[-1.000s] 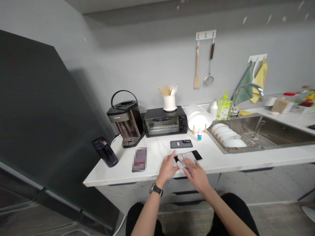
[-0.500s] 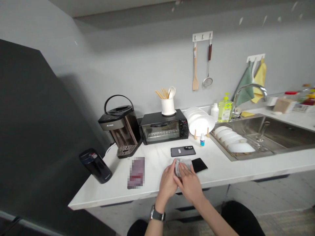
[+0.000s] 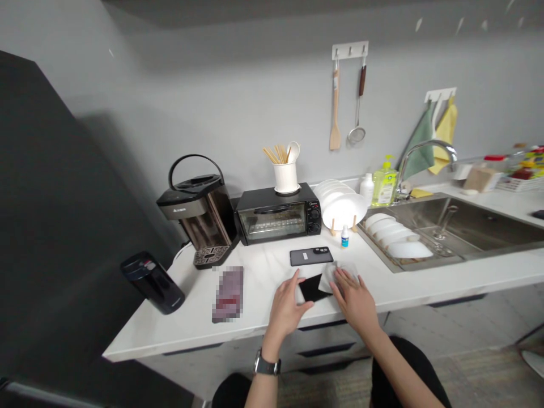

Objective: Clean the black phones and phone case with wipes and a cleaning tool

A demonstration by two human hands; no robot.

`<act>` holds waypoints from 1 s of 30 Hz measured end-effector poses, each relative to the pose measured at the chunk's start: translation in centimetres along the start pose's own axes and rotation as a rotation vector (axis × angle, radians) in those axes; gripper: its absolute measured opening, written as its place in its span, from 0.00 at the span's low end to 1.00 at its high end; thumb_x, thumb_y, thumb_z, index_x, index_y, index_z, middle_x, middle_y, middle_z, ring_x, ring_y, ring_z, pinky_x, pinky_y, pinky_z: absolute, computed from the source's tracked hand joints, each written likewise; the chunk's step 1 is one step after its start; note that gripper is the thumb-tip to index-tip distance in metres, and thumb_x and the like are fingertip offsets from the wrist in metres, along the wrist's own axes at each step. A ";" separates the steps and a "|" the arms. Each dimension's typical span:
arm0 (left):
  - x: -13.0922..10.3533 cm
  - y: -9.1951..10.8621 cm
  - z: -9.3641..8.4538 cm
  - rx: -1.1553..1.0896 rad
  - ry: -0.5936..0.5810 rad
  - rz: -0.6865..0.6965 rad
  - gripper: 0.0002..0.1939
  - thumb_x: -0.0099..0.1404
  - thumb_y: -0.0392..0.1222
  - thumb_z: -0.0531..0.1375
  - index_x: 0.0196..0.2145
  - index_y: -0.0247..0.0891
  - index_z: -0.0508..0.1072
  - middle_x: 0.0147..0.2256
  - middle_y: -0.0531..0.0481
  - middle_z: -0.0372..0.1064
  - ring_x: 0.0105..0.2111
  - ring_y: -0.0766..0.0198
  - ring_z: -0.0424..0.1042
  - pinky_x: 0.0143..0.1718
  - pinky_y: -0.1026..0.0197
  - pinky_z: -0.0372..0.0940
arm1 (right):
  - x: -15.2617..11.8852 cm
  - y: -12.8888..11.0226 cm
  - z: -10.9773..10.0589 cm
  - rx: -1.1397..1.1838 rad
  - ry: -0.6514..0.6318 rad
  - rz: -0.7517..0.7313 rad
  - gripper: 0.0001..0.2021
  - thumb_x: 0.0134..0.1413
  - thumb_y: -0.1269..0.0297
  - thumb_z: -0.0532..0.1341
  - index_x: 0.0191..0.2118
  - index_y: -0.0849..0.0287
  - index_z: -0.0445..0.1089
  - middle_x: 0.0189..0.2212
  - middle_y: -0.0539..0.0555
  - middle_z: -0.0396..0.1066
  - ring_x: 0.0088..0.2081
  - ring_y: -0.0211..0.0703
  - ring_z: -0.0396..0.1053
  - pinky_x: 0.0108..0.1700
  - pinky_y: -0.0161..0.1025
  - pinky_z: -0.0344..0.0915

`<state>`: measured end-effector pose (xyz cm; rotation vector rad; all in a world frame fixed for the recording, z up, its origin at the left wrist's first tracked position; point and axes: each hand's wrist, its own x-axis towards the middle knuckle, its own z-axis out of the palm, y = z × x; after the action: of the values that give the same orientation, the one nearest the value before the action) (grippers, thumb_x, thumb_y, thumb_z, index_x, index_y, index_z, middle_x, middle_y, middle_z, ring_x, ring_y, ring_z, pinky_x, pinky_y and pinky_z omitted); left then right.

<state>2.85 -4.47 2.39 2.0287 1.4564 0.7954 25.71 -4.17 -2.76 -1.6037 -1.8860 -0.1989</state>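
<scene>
A dark-screened phone (image 3: 312, 288) lies flat near the counter's front edge. My left hand (image 3: 288, 305) is at its left end, thumb and forefinger straddling the near and far edges. Over the phone's right end lies a crumpled pale grey cloth (image 3: 329, 277), and my right hand (image 3: 357, 303) presses it down with its fingers. Just behind is a second phone (image 3: 312, 256), back up with its cameras showing. A small white bottle with a blue label (image 3: 344, 238) stands to the right of that one. To the left lies a pixelated purplish object (image 3: 229, 294).
Along the back stand a water dispenser (image 3: 202, 209), a toaster oven (image 3: 278, 215) and a rack of white plates (image 3: 343, 211). The sink (image 3: 467, 232) with bowls (image 3: 397, 235) is on the right. A dark cylindrical container (image 3: 153, 283) tilts in view near the left edge.
My hands were together over the cloth and have moved apart. The cloth has slid right with my right hand, uncovering the phone's left end. The view has shifted slightly.
</scene>
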 end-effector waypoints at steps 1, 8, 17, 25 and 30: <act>0.1 -0.1 0.0 0.003 -0.003 0.008 0.48 0.61 0.40 0.68 0.74 0.44 0.52 0.64 0.45 0.69 0.65 0.48 0.64 0.69 0.45 0.54 | 0.4 -0.6 0.4 -0.017 0.016 0.017 0.24 0.75 0.53 0.51 0.63 0.63 0.71 0.62 0.66 0.71 0.65 0.63 0.67 0.66 0.64 0.61; 0.0 -1.6 0.8 0.049 0.021 0.059 0.45 0.63 0.36 0.63 0.74 0.40 0.52 0.66 0.39 0.66 0.65 0.50 0.64 0.68 0.47 0.57 | -1.1 -8.0 0.8 0.119 -0.069 -0.177 0.26 0.73 0.53 0.54 0.66 0.65 0.68 0.65 0.66 0.68 0.66 0.60 0.66 0.68 0.61 0.60; -0.2 -1.1 0.7 0.038 0.031 0.049 0.48 0.61 0.35 0.66 0.74 0.46 0.51 0.64 0.46 0.69 0.64 0.51 0.65 0.68 0.46 0.57 | -3.1 -2.8 -2.1 0.160 -0.134 -0.133 0.21 0.77 0.55 0.50 0.66 0.55 0.68 0.65 0.58 0.69 0.67 0.54 0.65 0.69 0.62 0.58; 0.2 -1.1 0.7 0.011 0.036 0.056 0.46 0.62 0.39 0.67 0.73 0.47 0.52 0.63 0.46 0.70 0.63 0.50 0.65 0.68 0.45 0.57 | 0.9 -2.6 -0.3 -0.007 -0.045 0.001 0.25 0.75 0.53 0.52 0.64 0.67 0.70 0.63 0.69 0.70 0.65 0.63 0.67 0.67 0.64 0.60; -0.1 -1.7 0.9 0.048 0.033 0.062 0.45 0.62 0.36 0.63 0.74 0.40 0.52 0.64 0.39 0.67 0.63 0.50 0.66 0.67 0.48 0.59 | -0.9 -8.4 0.2 0.167 -0.119 -0.186 0.26 0.73 0.51 0.55 0.67 0.63 0.67 0.65 0.65 0.68 0.66 0.59 0.67 0.68 0.62 0.60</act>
<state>2.34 -4.13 0.56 2.1155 1.4497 0.8308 17.91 -6.84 -1.02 -1.3561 -2.0856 -0.0241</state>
